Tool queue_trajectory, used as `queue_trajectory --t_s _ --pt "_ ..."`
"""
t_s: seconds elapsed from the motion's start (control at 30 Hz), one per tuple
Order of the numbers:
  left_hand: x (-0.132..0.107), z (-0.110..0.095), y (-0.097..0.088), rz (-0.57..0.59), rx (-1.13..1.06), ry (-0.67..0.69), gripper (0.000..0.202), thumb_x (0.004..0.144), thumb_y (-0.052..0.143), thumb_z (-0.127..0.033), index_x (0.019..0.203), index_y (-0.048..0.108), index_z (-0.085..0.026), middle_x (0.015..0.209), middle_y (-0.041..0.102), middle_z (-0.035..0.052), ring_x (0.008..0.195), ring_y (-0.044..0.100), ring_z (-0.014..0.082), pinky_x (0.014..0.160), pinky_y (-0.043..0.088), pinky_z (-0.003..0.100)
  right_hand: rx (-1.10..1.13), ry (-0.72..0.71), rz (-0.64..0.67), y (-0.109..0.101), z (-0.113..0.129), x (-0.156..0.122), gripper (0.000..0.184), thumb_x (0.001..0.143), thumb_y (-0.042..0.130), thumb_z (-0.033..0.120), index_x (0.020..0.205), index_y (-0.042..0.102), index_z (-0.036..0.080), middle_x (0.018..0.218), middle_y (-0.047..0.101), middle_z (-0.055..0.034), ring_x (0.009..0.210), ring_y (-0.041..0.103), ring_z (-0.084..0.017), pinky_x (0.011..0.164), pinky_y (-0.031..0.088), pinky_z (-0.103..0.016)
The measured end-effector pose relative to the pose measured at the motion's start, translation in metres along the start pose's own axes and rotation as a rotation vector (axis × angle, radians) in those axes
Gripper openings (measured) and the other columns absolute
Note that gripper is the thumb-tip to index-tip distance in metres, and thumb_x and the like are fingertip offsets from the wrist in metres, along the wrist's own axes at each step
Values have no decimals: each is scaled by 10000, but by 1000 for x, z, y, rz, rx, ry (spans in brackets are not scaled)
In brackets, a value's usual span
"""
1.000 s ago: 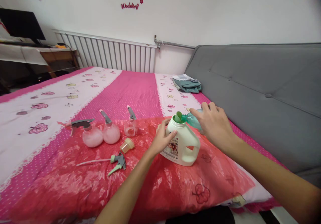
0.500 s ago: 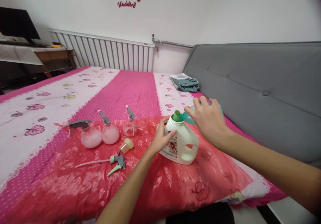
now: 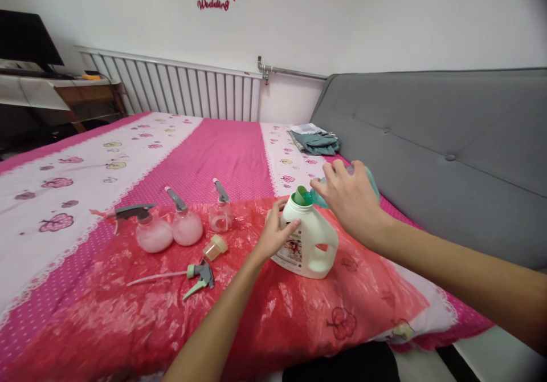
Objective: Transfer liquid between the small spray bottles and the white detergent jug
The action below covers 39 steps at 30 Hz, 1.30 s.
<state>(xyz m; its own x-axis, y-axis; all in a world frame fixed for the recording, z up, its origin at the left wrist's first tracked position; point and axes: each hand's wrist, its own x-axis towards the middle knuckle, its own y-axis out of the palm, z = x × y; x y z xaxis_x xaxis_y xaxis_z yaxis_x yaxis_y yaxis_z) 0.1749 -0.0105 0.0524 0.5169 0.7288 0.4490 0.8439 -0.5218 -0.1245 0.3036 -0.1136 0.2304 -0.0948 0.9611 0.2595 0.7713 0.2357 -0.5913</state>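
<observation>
A pale detergent jug [image 3: 314, 236] with a green spout [image 3: 301, 196] stands upright on a red plastic sheet [image 3: 239, 319]. My left hand [image 3: 277, 231] is wrapped round the jug's left side near the neck. My right hand [image 3: 352, 202] grips a translucent green bottle [image 3: 372, 183], tilted sideways with its mouth at the spout; the fingers cover much of it. Left of the jug lie a detached spray trigger head [image 3: 200, 276] with its tube and a yellowish cap [image 3: 216, 247].
Three pink spray bottles [image 3: 187, 227] stand on the sheet at the left. Folded clothes [image 3: 315, 141] lie near the grey headboard [image 3: 440, 142] on the right. A radiator [image 3: 179, 88] runs along the back wall, and a desk [image 3: 81, 94] with a monitor [image 3: 28, 40] is at far left.
The view has shifted slightly. The green bottle looks a little flatter and slightly lower at the jug's spout; both hands keep their holds.
</observation>
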Motion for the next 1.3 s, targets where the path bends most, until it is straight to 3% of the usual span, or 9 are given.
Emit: queue_trajectory --t_s 0.33,0.6,1.0,1.3 --pt "0 1 1 -5 -6 8 581 941 695 -488 1414 483 -223 1452 547 136 1355 492 332 1158 364 498 -31 -78 -73 -7 0 3 456 878 494 49 1292 630 187 1246 637 -185 1182 522 -367 1050 338 -528" --pt "-1 3 1 -5 -5 6 589 940 705 -483 1424 485 -230 1442 557 136 1365 491 338 1168 368 508 -59 -170 -165 -5 -8 6 385 930 483 79 1230 666 237 1295 641 -119 1294 500 -344 1203 227 -562" --pt "-1 3 0 -8 -7 -5 579 934 712 -490 1410 498 -239 1445 558 132 1370 488 339 1174 365 520 -33 -226 -242 -4 -9 10 402 956 425 48 1234 691 165 1292 637 -159 1292 513 -358 1205 228 -584" --pt "-2 1 0 -16 6 -10 567 926 720 -483 1393 517 -235 1426 577 129 1349 502 341 1166 377 516 -78 -205 -197 -8 -11 12 462 966 355 26 1243 665 228 1311 634 -115 1326 493 -332 1173 280 -556"
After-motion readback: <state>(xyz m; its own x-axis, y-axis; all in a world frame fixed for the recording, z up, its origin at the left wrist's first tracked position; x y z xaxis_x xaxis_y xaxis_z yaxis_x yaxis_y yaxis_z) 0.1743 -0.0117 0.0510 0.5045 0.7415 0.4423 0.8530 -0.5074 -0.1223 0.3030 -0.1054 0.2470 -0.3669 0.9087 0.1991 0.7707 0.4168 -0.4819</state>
